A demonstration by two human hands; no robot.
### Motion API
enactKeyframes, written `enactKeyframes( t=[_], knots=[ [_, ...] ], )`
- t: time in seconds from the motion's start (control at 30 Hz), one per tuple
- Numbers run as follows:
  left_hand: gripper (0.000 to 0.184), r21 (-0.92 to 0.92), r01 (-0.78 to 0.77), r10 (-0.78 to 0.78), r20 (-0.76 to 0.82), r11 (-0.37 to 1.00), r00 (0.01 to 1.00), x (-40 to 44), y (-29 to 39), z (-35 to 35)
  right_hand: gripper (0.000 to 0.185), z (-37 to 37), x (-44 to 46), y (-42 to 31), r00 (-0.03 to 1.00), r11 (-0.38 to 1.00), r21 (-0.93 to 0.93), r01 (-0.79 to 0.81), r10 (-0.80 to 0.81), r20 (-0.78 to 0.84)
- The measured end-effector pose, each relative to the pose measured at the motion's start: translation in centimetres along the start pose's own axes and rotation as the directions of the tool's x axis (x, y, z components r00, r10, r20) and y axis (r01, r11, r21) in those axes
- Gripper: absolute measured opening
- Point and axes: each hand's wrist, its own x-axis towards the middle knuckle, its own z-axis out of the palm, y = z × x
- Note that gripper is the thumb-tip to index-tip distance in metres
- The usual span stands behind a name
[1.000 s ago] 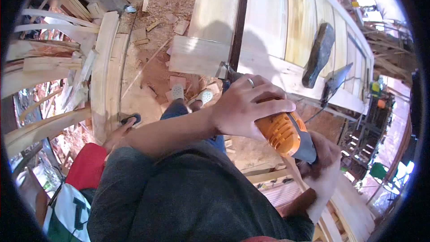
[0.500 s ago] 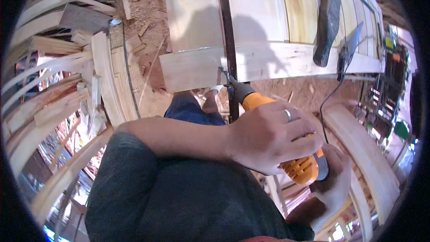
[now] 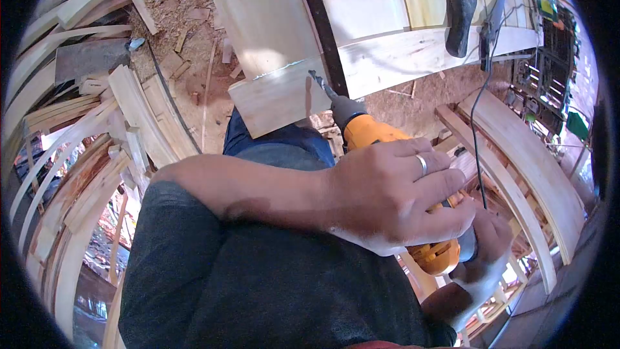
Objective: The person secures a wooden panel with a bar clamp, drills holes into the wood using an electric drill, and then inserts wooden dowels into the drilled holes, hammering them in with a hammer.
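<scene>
An orange power drill [image 3: 374,130] with a dark chuck lies across the front of my body, its bit [image 3: 321,83] pointing up and left. My left hand [image 3: 410,194], with a ring on one finger, is wrapped over the drill's body. Around its rear end my right hand [image 3: 491,242] is closed, partly hidden and a little blurred. The bit's tip is over a pale board [image 3: 274,97], beside a long dark bar [image 3: 316,26]; I cannot tell whether it touches the wood. Pale planks [image 3: 361,0] lie side by side beyond.
A dark elongated block [image 3: 460,10] and a thin grey blade-like piece [image 3: 496,13] rest on the planks. A black cord [image 3: 473,132] runs down toward my right hand. Timber pieces [image 3: 139,110] are piled at left, and boards [image 3: 529,168] lean at right. Wood shavings [image 3: 171,0] cover the ground.
The view has shifted and turned, so the planks appear higher and tilted. The drill's bit has moved from the dark bar's edge to the left over the pale board. Both hands keep hold.
</scene>
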Motion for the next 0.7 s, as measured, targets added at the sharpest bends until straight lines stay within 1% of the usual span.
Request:
enactKeyframes(
  t=[0.07, 0.2, 0.37, 0.57, 0.7],
  knots=[
    [0.031, -0.017, -0.002, 0.002, 0.017, 1.0, 1.0, 0.1, -0.5, -0.7, 0.038, -0.1, 0.4, -0.8, 1.0, 1.0, 0.0, -0.017, 0.017, 0.024],
    [0.032, -0.035, -0.003, 0.002, -0.009, 0.999, 1.0, 0.1, -1.1, -1.1, 0.037, -0.7, 1.3, -1.8, 0.997, 0.999, -0.005, -0.044, 0.044, 0.058],
    [0.034, -0.076, 0.011, -0.011, -0.003, 0.997, 1.0, 0.5, -1.4, -1.7, 0.036, -1.3, 1.8, -2.8, 0.993, 0.997, -0.014, -0.076, 0.077, 0.094],
    [0.037, -0.107, 0.044, -0.045, -0.002, 0.993, 0.999, 0.7, -1.7, -2.1, 0.035, -1.8, 2.6, -3.2, 0.988, 0.996, -0.019, -0.082, 0.084, 0.126],
    [0.039, -0.103, 0.038, -0.038, 0.005, 0.994, 0.999, 0.7, -2.1, -2.3, 0.034, -2.1, 2.9, -3.6, 0.985, 0.996, -0.015, -0.093, 0.094, 0.146]
  ],
)
